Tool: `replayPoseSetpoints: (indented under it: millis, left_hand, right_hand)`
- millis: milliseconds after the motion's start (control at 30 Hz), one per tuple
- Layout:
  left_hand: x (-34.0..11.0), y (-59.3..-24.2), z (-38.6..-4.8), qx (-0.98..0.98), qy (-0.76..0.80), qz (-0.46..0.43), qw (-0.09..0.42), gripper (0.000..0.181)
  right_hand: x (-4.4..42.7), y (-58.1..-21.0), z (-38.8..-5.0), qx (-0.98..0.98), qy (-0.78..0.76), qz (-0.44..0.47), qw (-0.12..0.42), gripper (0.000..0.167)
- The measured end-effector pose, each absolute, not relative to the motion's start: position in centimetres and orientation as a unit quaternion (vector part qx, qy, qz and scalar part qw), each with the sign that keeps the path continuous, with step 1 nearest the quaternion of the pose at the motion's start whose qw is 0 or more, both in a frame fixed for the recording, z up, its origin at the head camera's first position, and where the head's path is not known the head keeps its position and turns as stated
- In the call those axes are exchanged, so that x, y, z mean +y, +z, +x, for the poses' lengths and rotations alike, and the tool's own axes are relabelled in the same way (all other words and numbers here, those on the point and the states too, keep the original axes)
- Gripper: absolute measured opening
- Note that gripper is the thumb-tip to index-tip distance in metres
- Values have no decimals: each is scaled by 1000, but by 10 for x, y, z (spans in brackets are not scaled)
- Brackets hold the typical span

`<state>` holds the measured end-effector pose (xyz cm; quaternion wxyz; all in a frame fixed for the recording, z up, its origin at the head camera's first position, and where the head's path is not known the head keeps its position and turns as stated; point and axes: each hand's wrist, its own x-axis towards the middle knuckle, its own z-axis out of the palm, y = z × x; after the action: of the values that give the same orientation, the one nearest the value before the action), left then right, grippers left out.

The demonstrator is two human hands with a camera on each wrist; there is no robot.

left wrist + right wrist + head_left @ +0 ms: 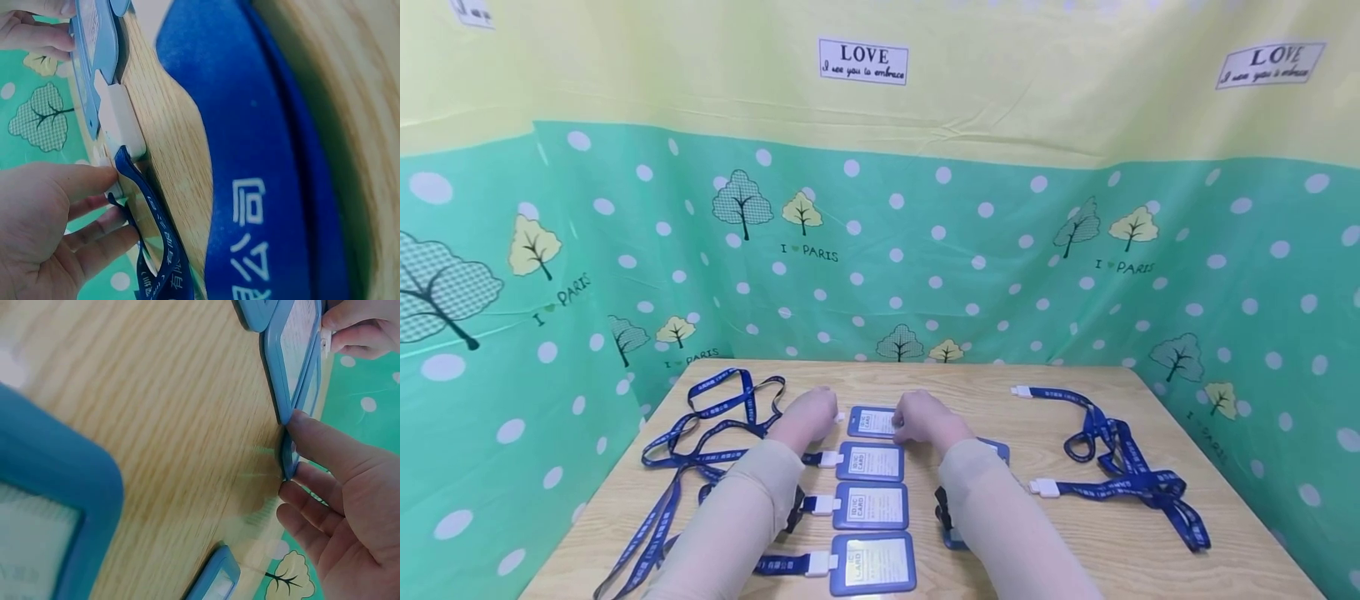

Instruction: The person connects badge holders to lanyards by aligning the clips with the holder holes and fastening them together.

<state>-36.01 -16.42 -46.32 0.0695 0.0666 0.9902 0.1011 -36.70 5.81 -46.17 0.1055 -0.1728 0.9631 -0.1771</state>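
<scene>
Though apart, left hand (pixel 808 416) opposite right hand (pixel 927 418)

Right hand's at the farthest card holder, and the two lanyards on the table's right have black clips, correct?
Not quite: those two lanyards have white clips, as the head view shows. The right hand is at the farthest card holder.

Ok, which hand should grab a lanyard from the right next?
Probably the right hand: it's nearer those lanyards, though it's holding the far badge holder; the left hand is farther, pinching a white clip.
</scene>
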Motion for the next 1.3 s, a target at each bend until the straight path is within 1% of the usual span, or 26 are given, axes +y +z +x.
replayPoseSetpoints:
  millis: [167, 400, 933, 1133, 1300]
  left_hand:
    - [-166, -462, -362, 989, 105, 70, 74, 9]
    - [-172, -460, -360, 989, 98, 82, 68, 7]
    - [-184, -463, -358, 985, 116, 117, 42, 17]
    - [-187, -465, -358, 984, 126, 124, 39, 28]
    - [-186, -465, -359, 982, 139, 118, 47, 26]
  right_hand:
    - [58, -461, -366, 964, -174, -173, 105, 27]
    - [56, -460, -365, 963, -169, -180, 109, 28]
    - [56, -456, -363, 963, -177, -172, 109, 28]
    - [56, -455, -362, 963, -177, -174, 110, 28]
    - [57, -454, -360, 962, -180, -172, 110, 28]
